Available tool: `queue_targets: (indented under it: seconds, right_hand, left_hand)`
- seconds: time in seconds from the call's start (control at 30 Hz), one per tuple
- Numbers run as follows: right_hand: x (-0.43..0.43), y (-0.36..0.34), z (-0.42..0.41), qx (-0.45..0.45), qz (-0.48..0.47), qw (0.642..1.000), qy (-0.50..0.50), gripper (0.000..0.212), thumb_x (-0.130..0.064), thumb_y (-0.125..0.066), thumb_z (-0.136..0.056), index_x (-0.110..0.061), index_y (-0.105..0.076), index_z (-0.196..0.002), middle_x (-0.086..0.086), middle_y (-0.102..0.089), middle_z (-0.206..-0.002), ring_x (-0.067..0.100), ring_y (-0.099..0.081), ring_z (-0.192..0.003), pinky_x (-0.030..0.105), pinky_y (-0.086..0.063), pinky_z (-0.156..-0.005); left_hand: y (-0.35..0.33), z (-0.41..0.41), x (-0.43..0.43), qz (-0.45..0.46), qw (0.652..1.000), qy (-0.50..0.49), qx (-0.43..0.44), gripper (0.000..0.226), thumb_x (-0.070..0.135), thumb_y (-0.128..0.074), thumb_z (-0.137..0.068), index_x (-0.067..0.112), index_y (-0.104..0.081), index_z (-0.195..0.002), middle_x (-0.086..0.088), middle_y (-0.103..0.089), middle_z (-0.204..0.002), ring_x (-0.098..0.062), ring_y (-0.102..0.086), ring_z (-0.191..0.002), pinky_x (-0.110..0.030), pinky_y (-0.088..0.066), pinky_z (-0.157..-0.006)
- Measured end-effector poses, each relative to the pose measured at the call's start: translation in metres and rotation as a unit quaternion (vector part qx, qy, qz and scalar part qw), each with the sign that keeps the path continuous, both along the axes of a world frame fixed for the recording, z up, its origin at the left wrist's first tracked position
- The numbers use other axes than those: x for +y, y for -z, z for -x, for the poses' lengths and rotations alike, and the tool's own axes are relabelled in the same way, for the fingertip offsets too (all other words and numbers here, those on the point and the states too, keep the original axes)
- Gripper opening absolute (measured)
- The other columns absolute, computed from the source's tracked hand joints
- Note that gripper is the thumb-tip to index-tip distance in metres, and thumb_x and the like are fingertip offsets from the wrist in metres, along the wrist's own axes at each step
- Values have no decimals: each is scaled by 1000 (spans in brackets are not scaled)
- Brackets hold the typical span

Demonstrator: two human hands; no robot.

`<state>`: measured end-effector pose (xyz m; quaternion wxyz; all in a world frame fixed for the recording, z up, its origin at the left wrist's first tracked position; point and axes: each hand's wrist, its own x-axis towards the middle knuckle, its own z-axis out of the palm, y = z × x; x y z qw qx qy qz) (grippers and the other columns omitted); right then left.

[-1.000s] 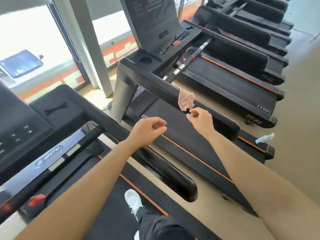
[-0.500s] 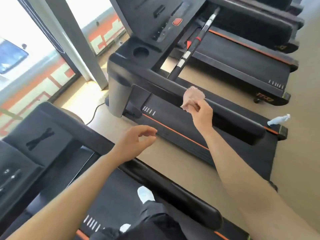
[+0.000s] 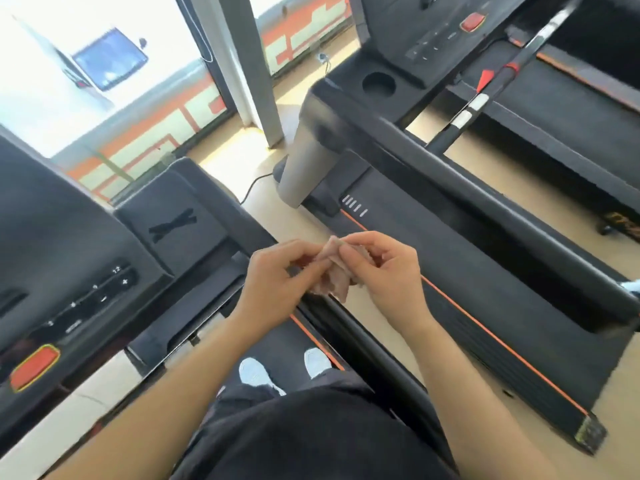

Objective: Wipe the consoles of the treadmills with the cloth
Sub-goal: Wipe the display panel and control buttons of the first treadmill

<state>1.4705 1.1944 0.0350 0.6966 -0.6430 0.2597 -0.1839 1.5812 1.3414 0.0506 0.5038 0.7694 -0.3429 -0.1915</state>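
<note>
A small pinkish cloth (image 3: 333, 276) hangs crumpled between both hands in the middle of the view. My left hand (image 3: 273, 282) pinches its left side and my right hand (image 3: 384, 271) pinches its top right. The near treadmill's black console (image 3: 65, 258) is at the left, with white button marks and a red stop button (image 3: 34, 366). A second treadmill's console (image 3: 436, 29) with its own red button (image 3: 473, 21) is at the top right, well beyond my hands.
I stand on the near treadmill's belt, white shoes (image 3: 256, 370) below my hands. The near handrail (image 3: 349, 337) runs under the cloth. The neighbouring treadmill's long handrail (image 3: 485, 188), belt (image 3: 485, 306) and grey upright (image 3: 304, 168) lie to the right. Windows and a pillar (image 3: 249, 64) are at the back.
My right hand drew the cloth back from the neighbouring treadmill's rail toward my body. My left hand came over and took hold of it. The view swung down and left.
</note>
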Motion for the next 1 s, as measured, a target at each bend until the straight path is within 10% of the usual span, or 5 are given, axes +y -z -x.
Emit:
queue_targets:
  seconds: [0.13,0.23,0.4,0.73,1.0]
  right_hand:
    - [23,0,-31,18,44,994,-96,15,-18,-71,-93,-25,-75,-81,5,-67,-72,14,-58,-65,40,-49,-62]
    - [41,-3,-53,26,85,981,-174,11,-32,-73,-88,-37,-71,-78,-10,-65,-81,5,-62,-73,21,-49,-67]
    - [80,-12,-90,-4,147,946,-289,45,-24,-93,-70,-21,-69,-108,-3,-73,-103,5,-67,-98,9,-43,-84]
    - [153,-35,-191,-9,183,908,-378,13,-11,-68,-96,-19,-76,-102,-7,-74,-86,8,-67,-77,24,-53,-69]
    - [197,-74,-285,-48,244,909,-334,7,-22,-73,-94,-25,-76,-99,-11,-73,-83,7,-59,-66,20,-50,-65]
  left_hand:
    - [-9,-8,39,6,996,-91,-16,10,15,-72,-93,22,-80,-93,5,-77,-93,-16,-73,-84,-33,-58,-77]
    - [-16,-14,62,2,982,-184,36,20,7,-71,-94,24,-77,-86,9,-78,-83,-3,-70,-78,-18,-52,-75]
    - [-31,-33,100,54,954,-277,103,28,11,-63,-100,0,-60,-75,-15,-66,-66,-15,-58,-61,-26,-50,-60]
    - [-63,-107,228,-105,956,-274,-1,11,30,-77,-91,26,-75,-81,9,-71,-70,-3,-56,-62,-18,-45,-61]
    - [-88,-185,288,-60,935,-326,-126,12,24,-74,-92,36,-77,-91,16,-71,-78,-8,-55,-62,-21,-47,-60]
